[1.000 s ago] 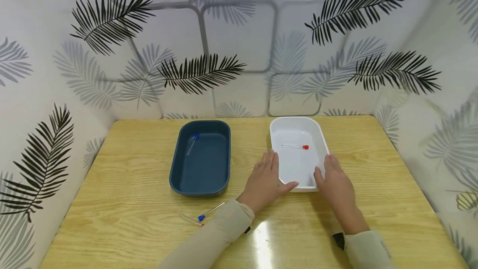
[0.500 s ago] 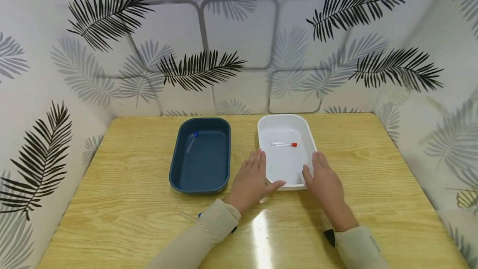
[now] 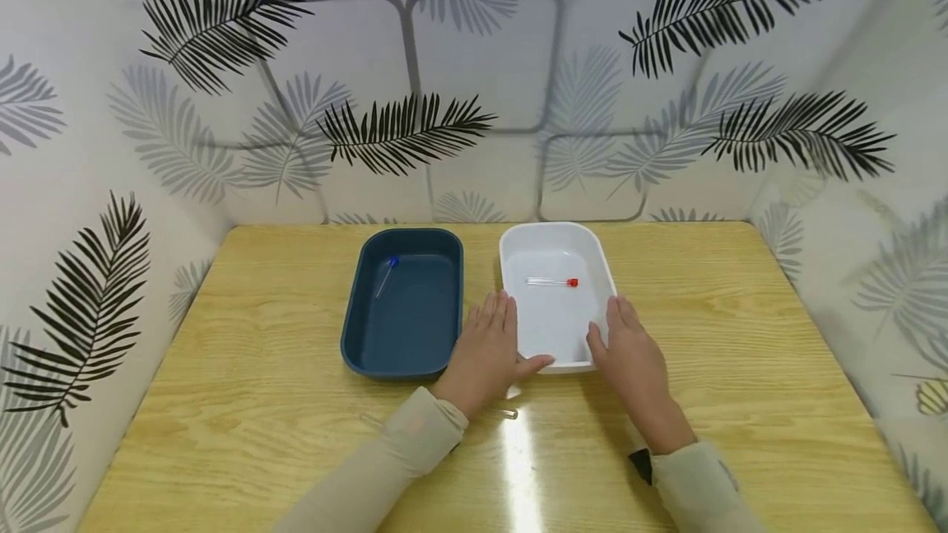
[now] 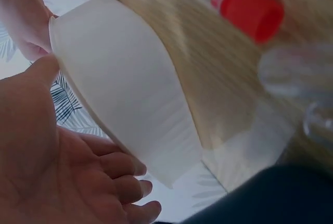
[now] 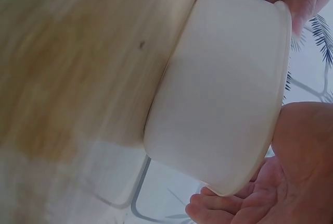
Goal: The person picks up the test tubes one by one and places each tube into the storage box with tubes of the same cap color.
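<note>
On the wooden worktop (image 3: 244, 401), the white tray (image 3: 548, 327), three o'clock from a navy tray (image 3: 403, 336), is touched at eight o'clock by the left hand (image 3: 481, 352), at four by the right hand (image 3: 633, 356), fingers extended, thumbs spread.

From above the left hand (image 3: 480, 352) and right hand (image 3: 632, 359), the head view faces forward and down; close beside each, the wrist views share one white, round-cornered plastic tray (image 3: 555, 321).

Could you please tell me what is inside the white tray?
One red-capped clear tube lies inside the white tray; the left hand and right hand hide small parts along its sides.
</note>
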`<state>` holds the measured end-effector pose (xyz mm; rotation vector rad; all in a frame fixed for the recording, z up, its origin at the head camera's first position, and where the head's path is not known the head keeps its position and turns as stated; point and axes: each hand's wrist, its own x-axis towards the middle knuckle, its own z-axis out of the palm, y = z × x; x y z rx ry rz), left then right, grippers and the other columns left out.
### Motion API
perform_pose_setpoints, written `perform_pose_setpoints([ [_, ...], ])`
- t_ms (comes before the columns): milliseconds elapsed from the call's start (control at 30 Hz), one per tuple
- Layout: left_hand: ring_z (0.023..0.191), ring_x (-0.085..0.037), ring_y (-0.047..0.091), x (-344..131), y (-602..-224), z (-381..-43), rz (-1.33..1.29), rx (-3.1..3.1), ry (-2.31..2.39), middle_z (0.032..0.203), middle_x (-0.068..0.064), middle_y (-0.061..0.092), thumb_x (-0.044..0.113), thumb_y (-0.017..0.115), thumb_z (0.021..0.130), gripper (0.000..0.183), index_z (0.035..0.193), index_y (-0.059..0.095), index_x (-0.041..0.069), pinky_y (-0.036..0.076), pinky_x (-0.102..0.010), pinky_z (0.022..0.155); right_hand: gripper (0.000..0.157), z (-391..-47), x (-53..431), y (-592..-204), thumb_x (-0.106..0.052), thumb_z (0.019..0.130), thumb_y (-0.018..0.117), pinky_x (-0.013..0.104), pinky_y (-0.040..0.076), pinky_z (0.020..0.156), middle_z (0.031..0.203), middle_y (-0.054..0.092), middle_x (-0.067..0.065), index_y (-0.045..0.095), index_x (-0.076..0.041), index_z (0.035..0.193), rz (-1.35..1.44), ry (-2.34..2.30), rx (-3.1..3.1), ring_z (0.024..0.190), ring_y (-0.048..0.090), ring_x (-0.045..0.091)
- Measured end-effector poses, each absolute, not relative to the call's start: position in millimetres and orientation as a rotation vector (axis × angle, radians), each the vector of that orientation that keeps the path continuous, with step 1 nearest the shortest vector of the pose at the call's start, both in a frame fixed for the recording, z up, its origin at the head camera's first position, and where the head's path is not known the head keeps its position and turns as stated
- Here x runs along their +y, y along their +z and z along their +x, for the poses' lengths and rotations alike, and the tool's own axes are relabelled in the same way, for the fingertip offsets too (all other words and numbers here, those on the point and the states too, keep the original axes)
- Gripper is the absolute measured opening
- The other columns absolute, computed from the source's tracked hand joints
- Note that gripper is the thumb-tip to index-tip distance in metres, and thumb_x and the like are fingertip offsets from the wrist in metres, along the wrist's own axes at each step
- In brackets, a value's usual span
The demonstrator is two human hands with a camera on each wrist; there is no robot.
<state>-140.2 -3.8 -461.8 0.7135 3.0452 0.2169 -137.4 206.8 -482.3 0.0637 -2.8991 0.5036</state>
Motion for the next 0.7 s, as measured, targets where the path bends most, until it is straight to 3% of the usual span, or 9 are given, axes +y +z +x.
perform_pose_setpoints([
  [700, 0.14, -0.029, 0.012, -22, -457, -148, 0.7, 2.963, 0.126, 0.151, -0.017, 0.02, 0.076, 0.029, 0.083, 0.1, 0.146, 0.022, -0.003, 0.013, -0.043, 0.111, 0.059, -136, 191, -483, -0.029, 0.093, 0.051, 0.052, 0.045, 0.086, 0.138, 0.039, 0.028, 0.041, 0.013, 0.133, 0.075, 0.494, -2.888, 0.118, 0.046, 0.041],
])
